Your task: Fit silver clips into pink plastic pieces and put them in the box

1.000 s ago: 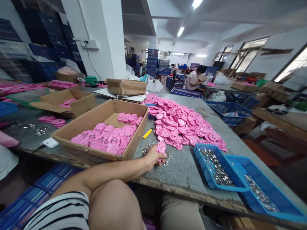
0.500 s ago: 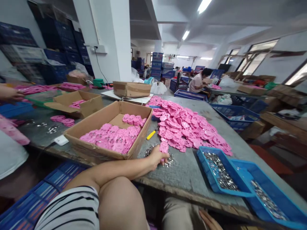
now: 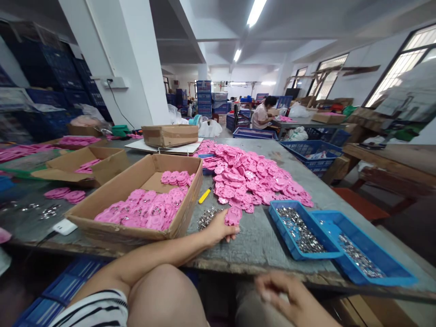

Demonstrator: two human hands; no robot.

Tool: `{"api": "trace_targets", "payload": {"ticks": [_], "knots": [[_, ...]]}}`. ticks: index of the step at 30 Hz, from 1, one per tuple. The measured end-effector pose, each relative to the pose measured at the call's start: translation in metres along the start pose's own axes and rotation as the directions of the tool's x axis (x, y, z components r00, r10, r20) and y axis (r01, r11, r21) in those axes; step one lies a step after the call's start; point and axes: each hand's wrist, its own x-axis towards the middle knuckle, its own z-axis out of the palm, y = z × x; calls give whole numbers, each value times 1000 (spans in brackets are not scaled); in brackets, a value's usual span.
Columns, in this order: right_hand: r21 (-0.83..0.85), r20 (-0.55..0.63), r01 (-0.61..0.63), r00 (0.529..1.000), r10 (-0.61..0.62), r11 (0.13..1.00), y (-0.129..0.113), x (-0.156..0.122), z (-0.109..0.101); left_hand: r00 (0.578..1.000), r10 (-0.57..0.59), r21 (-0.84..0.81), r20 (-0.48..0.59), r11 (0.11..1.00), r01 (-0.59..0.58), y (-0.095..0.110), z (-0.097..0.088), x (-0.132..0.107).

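Note:
My left hand [image 3: 218, 230] rests on the grey table [image 3: 259, 240] near its front edge, fingers closed on a pink plastic piece [image 3: 233, 215]. A small heap of metal bits [image 3: 206, 217] lies just left of it. My right hand [image 3: 284, 295] is below the table edge, over my lap, smeared by motion, so its fingers are unclear. A cardboard box [image 3: 112, 222] with several pink pieces stands left of my left hand. A large pile of pink pieces [image 3: 252, 177] lies behind it.
Two blue trays [image 3: 289, 240] [image 3: 384, 268] with small metal parts sit at the right front. A yellow-handled tool [image 3: 205, 195] lies by the box. More cartons [image 3: 102, 163] [image 3: 170, 135] stand farther back. A person sits at a distant table [image 3: 261, 116].
My right hand has risen into view at the bottom. My left hand stays on the pink piece by the metal bits. The view has shifted slightly.

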Motion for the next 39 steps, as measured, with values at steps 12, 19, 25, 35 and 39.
{"api": "trace_targets", "payload": {"ticks": [12, 19, 25, 35, 39], "knots": [[590, -176, -51, 966, 189, 806, -29, 108, 18, 999, 36, 72, -4, 997, -36, 0, 2, -8], [665, -144, -68, 966, 217, 744, -21, 97, 20, 998, 34, 113, -43, 993, -29, 4, 8, -13], [674, -137, -67, 967, 214, 736, -34, 99, 26, 999, -8, 202, -53, 979, 18, 14, 7, -17], [687, -213, 169, 977, -26, 707, -103, 108, -23, 986, 153, 155, -67, 978, -141, 118, 8, -49], [661, -239, 225, 967, -83, 716, -115, 105, -38, 981, 139, -130, -137, 979, -157, 132, 17, -72]]}}
